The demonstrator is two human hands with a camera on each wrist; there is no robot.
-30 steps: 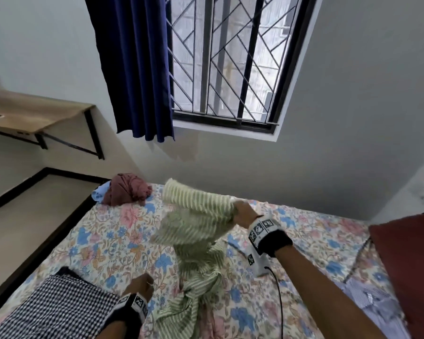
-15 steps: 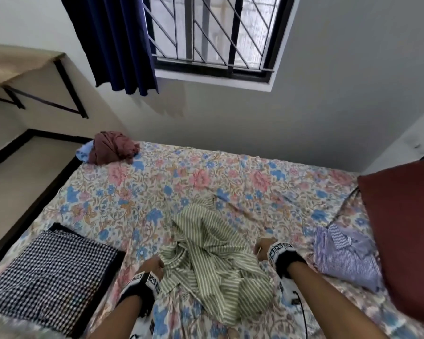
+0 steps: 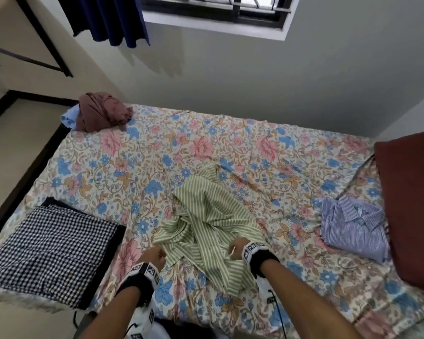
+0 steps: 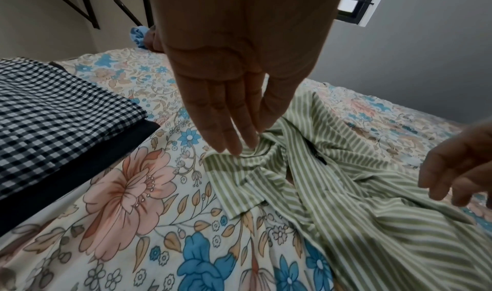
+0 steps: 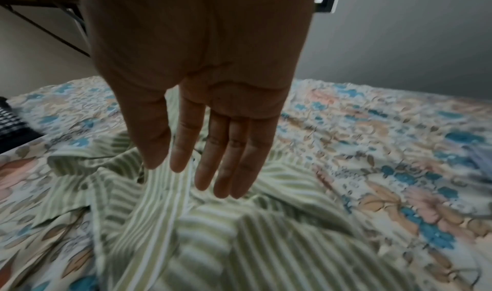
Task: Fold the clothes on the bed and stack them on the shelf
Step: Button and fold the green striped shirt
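Note:
A crumpled green-striped shirt [image 3: 206, 228] lies in the middle of the floral bed [image 3: 157, 152]. At the shirt's near-left edge, my left hand [image 3: 154, 255] has straight fingers [image 4: 234, 140] whose tips touch a fold of the shirt [image 4: 266, 169]. My right hand [image 3: 235, 248] is at the shirt's near-right side; in the right wrist view it hovers [image 5: 213, 158] with straight fingers just over the striped cloth [image 5: 213, 232], holding nothing. Up on the left wall hangs the shelf [image 3: 0, 33].
A folded black-and-white checked cloth [image 3: 52, 250] lies near left on the bed. A maroon garment [image 3: 101, 111] is bunched at the far-left corner. A blue-striped shirt [image 3: 350, 226] lies at the right beside a maroon pillow [image 3: 411, 204].
My right hand had the green shirt lifted high; the shirt has come down onto the bed and the hand has let go. Both hands now sit at its near edge.

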